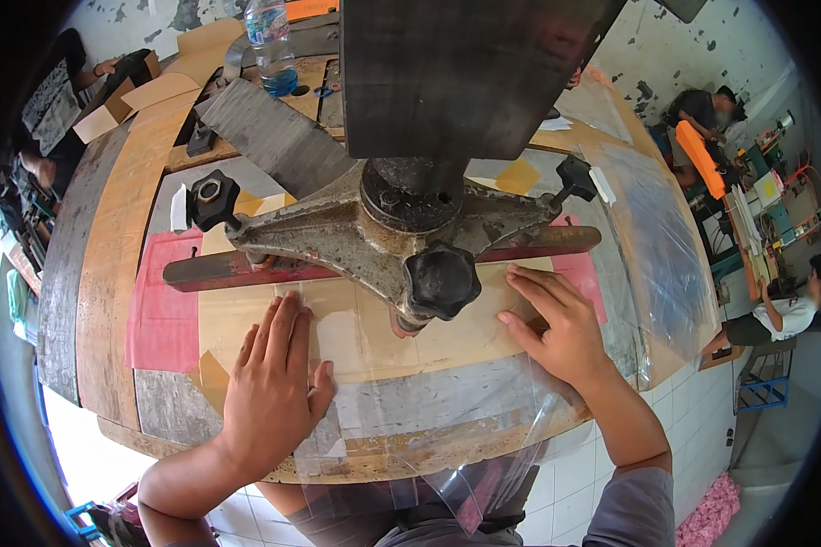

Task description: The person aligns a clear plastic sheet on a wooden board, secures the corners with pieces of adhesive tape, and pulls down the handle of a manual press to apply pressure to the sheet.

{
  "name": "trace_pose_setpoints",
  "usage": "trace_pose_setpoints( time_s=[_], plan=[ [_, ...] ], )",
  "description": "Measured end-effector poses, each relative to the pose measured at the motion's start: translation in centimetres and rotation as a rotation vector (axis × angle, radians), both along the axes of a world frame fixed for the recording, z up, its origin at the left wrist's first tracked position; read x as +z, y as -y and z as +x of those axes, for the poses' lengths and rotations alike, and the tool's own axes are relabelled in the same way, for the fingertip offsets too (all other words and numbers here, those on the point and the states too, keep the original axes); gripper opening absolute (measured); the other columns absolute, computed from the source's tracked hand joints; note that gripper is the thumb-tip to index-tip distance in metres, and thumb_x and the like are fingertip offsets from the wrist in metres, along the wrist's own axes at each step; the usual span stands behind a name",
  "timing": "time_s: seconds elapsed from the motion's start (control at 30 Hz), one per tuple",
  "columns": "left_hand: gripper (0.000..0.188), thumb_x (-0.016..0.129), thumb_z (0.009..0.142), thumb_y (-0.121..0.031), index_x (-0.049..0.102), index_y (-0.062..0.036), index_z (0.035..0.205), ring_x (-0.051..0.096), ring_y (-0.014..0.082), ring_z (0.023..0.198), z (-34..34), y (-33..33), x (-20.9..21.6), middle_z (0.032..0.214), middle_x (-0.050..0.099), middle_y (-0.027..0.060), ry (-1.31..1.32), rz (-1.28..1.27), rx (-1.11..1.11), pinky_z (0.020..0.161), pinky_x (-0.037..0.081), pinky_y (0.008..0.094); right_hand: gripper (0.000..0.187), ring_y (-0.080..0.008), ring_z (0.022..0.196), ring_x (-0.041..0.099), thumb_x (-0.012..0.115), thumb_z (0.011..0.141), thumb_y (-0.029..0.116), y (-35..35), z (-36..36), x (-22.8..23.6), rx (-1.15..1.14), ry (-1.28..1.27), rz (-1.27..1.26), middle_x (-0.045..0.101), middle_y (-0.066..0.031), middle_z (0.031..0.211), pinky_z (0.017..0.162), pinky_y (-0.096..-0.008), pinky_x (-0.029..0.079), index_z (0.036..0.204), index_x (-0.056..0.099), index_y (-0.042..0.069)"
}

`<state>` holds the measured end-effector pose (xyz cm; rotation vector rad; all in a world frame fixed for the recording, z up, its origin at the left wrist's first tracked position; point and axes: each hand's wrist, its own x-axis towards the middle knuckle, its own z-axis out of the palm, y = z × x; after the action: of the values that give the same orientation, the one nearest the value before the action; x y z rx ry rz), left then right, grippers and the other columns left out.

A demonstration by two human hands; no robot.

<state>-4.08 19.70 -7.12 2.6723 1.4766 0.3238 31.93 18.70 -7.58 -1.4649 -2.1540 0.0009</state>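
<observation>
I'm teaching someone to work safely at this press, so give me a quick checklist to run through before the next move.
1. Left hand well away from the metal bar: not ok; its fingertips look close to the bar's front edge.
2. Right hand well away too: not ok; its fingertips also look close to the bar.
3. Clear plastic sheet fully on the table: not ok; part hangs over the front edge.
4. Front black knob tight: cannot tell.
5. Bottle upright and away from the hands: ok; it stands toward the back left.
</observation>
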Motion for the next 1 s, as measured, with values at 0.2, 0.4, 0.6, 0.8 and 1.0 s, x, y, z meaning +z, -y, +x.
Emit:
trace_pose_setpoints(
  time_s=[0.2,0.4,0.6,0.8,1.0],
  plan=[
    [0.060,0.063,0.090,-0.017,0.048,0.0120,0.141,0.047,0.0449,0.140,-0.05,0.09,-0.02,0.151,0.046,0.0297,-0.001,-0.002,0.008,0.116,0.043,0.0500,0.044,-0.0344,0.111,0.070,0.082,0.084,0.016,-0.05,-0.04,-0.16,0.001,0.007,0.002,0.072,-0.0172,0.126,0.097,-0.0419,0.055,0.121,0.070,-0.004],
    [0.059,0.063,0.091,-0.017,0.048,0.0112,0.141,0.048,0.0451,0.140,-0.01,0.15,0.24,0.152,0.045,0.0293,-0.003,0.001,0.004,0.115,0.043,0.0502,0.043,-0.0327,0.111,0.070,0.082,0.086,0.023,0.05,-0.15,0.18,-0.009,0.026,0.010,0.072,-0.0160,0.125,0.095,-0.0420,0.057,0.117,0.071,-0.005],
    [0.059,0.062,0.092,-0.017,0.047,0.0105,0.142,0.048,0.0455,0.139,0.05,0.10,0.15,0.152,0.045,0.0294,-0.006,-0.009,0.006,0.114,0.043,0.0505,0.043,-0.0318,0.110,0.070,0.082,0.086,0.024,0.04,0.07,-0.06,-0.010,0.035,0.019,0.072,-0.0153,0.125,0.093,-0.0416,0.058,0.116,0.071,-0.004],
    [0.059,0.062,0.092,-0.018,0.047,0.0101,0.143,0.048,0.0451,0.139,0.04,-0.09,0.18,0.153,0.044,0.0295,-0.006,-0.005,-0.001,0.115,0.043,0.0506,0.044,-0.0315,0.109,0.071,0.082,0.085,0.024,0.00,-0.06,0.16,-0.022,0.034,0.014,0.072,-0.0145,0.125,0.092,-0.0409,0.058,0.117,0.071,-0.004],
    [0.060,0.063,0.093,-0.021,0.048,0.0094,0.142,0.048,0.0431,0.140,-0.26,0.16,0.45,0.153,0.045,0.0282,-0.017,0.005,0.017,0.113,0.043,0.0501,0.043,-0.0320,0.107,0.071,0.083,0.084,0.023,-0.29,-0.35,-0.03,-0.009,0.024,0.019,0.072,-0.0151,0.125,0.092,-0.0407,0.058,0.116,0.072,-0.003]
  ],
)
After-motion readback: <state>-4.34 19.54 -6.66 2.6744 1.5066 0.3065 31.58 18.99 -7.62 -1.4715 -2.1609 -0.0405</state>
